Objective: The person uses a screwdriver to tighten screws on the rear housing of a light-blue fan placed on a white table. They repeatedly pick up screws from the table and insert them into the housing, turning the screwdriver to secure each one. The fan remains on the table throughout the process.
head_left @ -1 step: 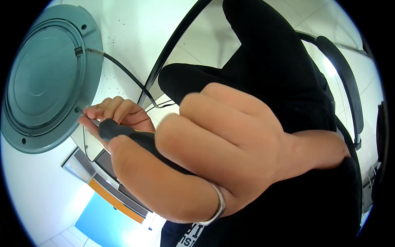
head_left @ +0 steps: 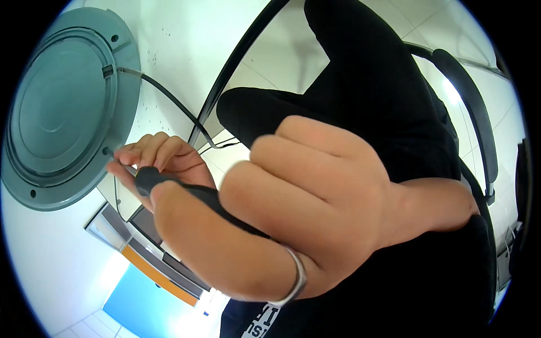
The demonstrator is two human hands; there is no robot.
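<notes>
A round grey disc with a raised rim and small screw holes lies on a white table. My right hand fills the middle of the view, closed around the black handle of a screwdriver. It wears a silver ring. My left hand pinches the tool's thin shaft right at the disc's lower right rim, beside a screw hole. The tip itself is hidden by my fingers. A black cable runs from a clip on the disc toward the table's edge.
The table has a dark edge. My black-clothed legs and a black chair armrest lie past it, over pale floor tiles. A blue and orange panel shows at the lower left.
</notes>
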